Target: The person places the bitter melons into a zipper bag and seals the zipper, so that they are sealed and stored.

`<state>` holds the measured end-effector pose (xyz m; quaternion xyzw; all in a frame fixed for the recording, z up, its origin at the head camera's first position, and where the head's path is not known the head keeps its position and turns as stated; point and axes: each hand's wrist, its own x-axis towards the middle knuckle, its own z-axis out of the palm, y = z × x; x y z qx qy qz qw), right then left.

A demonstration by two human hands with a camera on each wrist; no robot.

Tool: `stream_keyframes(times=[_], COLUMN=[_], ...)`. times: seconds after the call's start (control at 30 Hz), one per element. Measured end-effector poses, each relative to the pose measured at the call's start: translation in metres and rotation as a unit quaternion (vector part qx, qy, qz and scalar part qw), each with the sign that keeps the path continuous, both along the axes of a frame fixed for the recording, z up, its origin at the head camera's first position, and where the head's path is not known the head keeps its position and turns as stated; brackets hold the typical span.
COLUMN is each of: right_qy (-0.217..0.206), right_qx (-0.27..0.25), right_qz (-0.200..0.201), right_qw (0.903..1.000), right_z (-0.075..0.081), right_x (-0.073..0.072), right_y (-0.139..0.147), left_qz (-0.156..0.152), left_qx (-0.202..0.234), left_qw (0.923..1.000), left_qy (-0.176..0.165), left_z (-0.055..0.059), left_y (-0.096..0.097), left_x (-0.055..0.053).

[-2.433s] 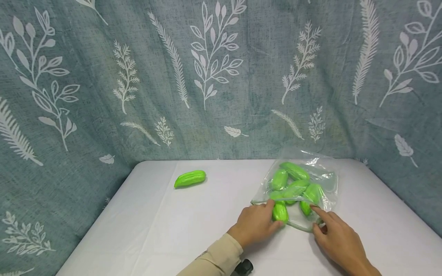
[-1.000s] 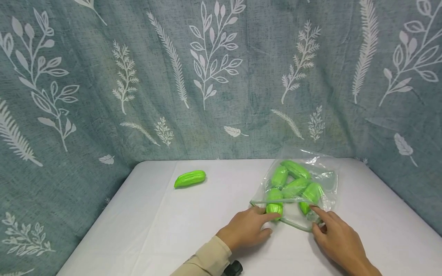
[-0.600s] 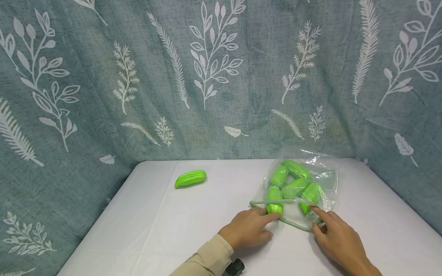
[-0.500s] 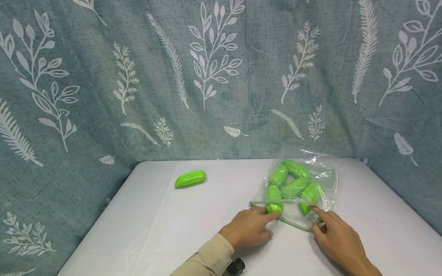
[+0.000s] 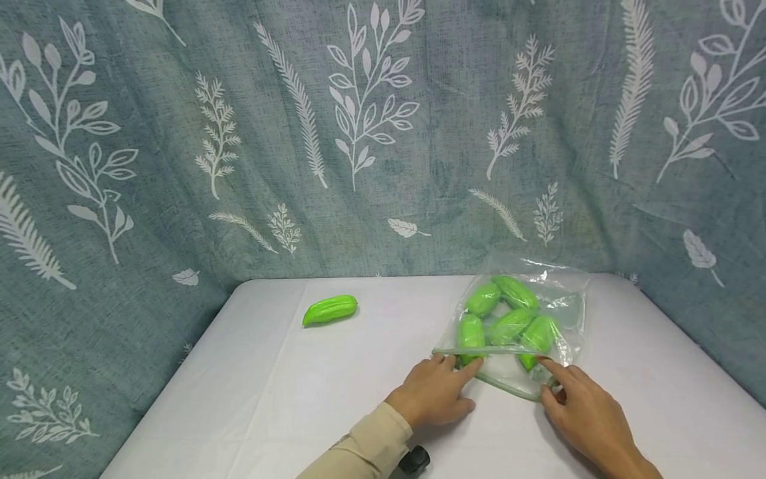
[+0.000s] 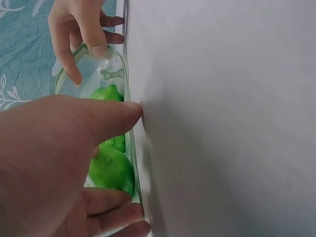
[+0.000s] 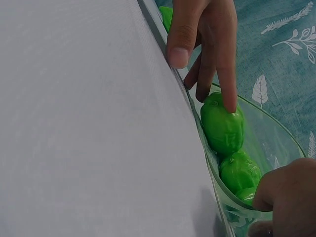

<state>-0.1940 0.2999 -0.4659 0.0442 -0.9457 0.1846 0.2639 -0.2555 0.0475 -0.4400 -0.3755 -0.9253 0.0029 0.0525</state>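
Note:
A clear zip bag (image 5: 567, 307) with a greenish rim lies at the right of the table, its mouth open towards me. Inside are several bright green, ridged, gourd-like vegetables (image 5: 510, 326). My left hand (image 5: 433, 392) is at the left of the mouth, its straight index finger touching the blunt end of the nearest vegetable (image 5: 471, 332). In the right wrist view that fingertip presses on the vegetable (image 7: 222, 128). At the mouth's right side, my right hand (image 5: 589, 412) pinches the rim, index finger stretched over the opening. The left wrist view shows the right hand (image 6: 85, 24) holding the rim from above.
One more green vegetable (image 5: 329, 311) lies alone at the back left of the white-covered table (image 5: 311, 379). A blue-grey curtain with white leaf prints (image 5: 383, 146) hangs behind and along both sides. A black wrist device (image 5: 415, 460) sits under the left sleeve.
The nearest vegetable has slid deeper into the bag, pushed by my left hand, which has gone from grasping it to a pointing finger. My right hand has stayed at the rim.

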Motion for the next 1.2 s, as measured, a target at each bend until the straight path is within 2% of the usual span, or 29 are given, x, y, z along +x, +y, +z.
stream_keyframes(times=[0.23,0.37,0.6,0.83,0.97,1.2], right_qy=[-0.008,-0.009,-0.016,-0.008,-0.014,-0.017], right_qx=[0.002,0.005,0.005,0.006,0.002,0.002], right_qz=[0.001,0.003,0.003,0.002,0.003,0.001], right_qw=[1.0,0.9999,0.9999,0.9999,0.9999,0.9999], right_z=[0.0008,0.0011,0.0018,0.0005,0.0001,0.0002], right_x=[0.0002,0.0003,0.0006,0.0,0.0006,0.0012], right_y=[0.0003,0.0004,0.0015,0.002,0.0018,0.0011], left_qz=[0.022,0.023,0.004,-0.018,-0.012,0.007], left_qx=[-0.021,-0.024,-0.014,-0.021,-0.031,-0.049], left_qw=[0.9995,0.9994,0.9996,0.9996,0.9994,0.9987], left_qy=[0.004,-0.005,-0.025,-0.003,0.006,-0.009], left_z=[0.0017,0.0028,0.0025,-0.0024,-0.0022,0.0], left_y=[0.0069,0.0094,0.0055,0.0014,0.0029,0.0056], left_x=[0.001,0.0028,0.0067,0.0073,0.007,0.006])
